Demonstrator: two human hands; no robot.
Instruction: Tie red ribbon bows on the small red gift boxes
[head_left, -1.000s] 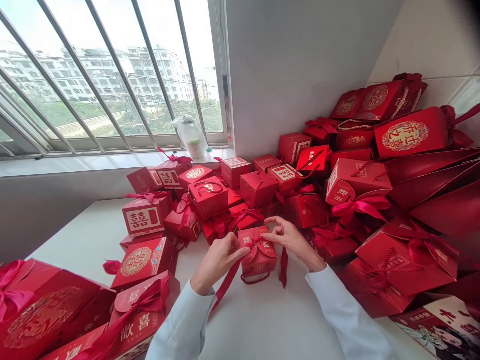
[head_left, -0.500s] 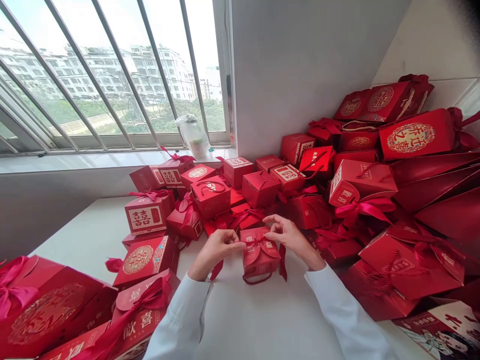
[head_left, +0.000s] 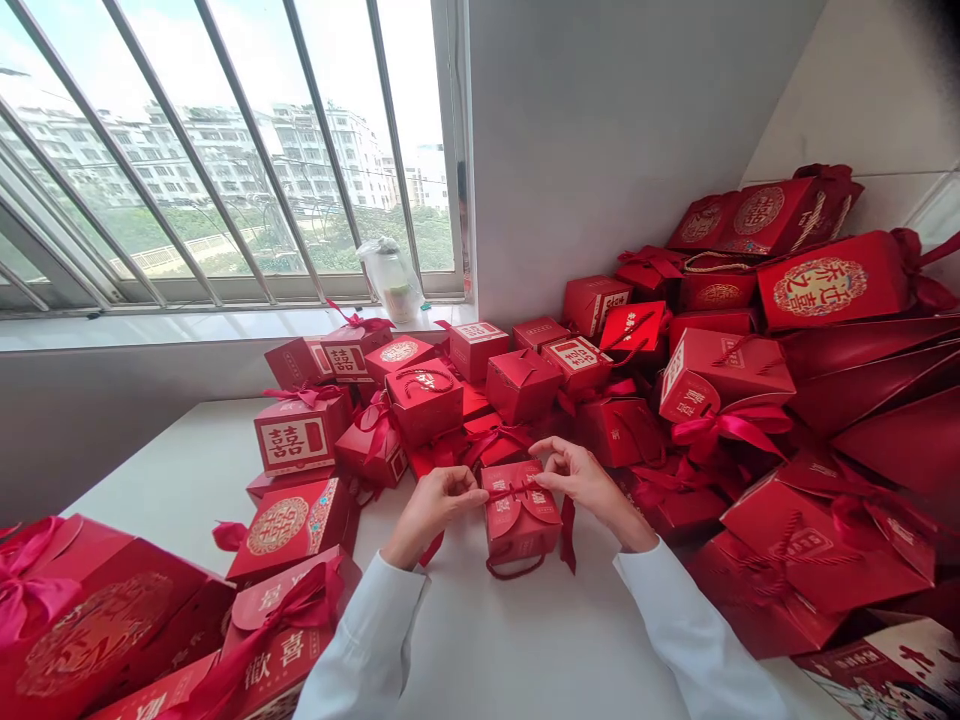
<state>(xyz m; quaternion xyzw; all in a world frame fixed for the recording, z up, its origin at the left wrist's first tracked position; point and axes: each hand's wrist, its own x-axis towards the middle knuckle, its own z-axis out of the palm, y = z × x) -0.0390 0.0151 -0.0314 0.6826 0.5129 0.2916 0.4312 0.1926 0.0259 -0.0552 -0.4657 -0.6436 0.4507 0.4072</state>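
Note:
A small red gift box point(head_left: 523, 525) with printed characters sits on the white table in front of me. A dark red ribbon point(head_left: 517, 490) crosses its lid and is knotted or looped at the middle. My left hand point(head_left: 444, 500) pinches the ribbon at the lid's left side. On the right side, my right hand point(head_left: 577, 482) pinches it between thumb and fingers. Ribbon tails hang down at both sides of the box, and a twisted cord handle point(head_left: 517, 572) droops at its front.
Many red gift boxes point(head_left: 523, 384) are heaped behind and to the right. More boxes with bows point(head_left: 300, 525) stand on the left. The white table point(head_left: 480, 650) runs up to a wall and a barred window, where a plastic cup point(head_left: 396, 285) stands on the sill.
Both hands stay on the ribbon at either side of the lid, and it looks pulled a little straighter. The whole view has shifted slightly downward in the picture.

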